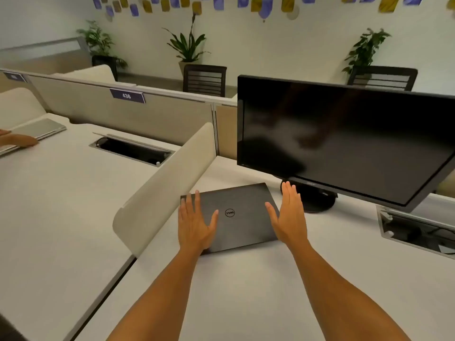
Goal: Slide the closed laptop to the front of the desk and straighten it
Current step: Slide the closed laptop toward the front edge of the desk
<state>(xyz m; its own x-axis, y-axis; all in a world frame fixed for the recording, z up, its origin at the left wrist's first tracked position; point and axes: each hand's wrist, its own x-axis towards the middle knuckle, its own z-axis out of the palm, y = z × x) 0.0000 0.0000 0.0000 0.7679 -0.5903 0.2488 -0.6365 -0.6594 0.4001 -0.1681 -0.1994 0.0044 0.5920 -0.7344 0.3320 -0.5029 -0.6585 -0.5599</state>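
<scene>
On the white desk (246, 279), both open hands, left hand (195, 225) and right hand (289, 217), flank the skewed closed laptop (242, 217).

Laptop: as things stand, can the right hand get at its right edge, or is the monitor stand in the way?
Probably yes. The right hand already lies along the right edge of the laptop, fingers open, and the monitor stand sits behind it, clear of that edge.

Left hand (197, 223), right hand (289, 217): flat, outstretched
</scene>
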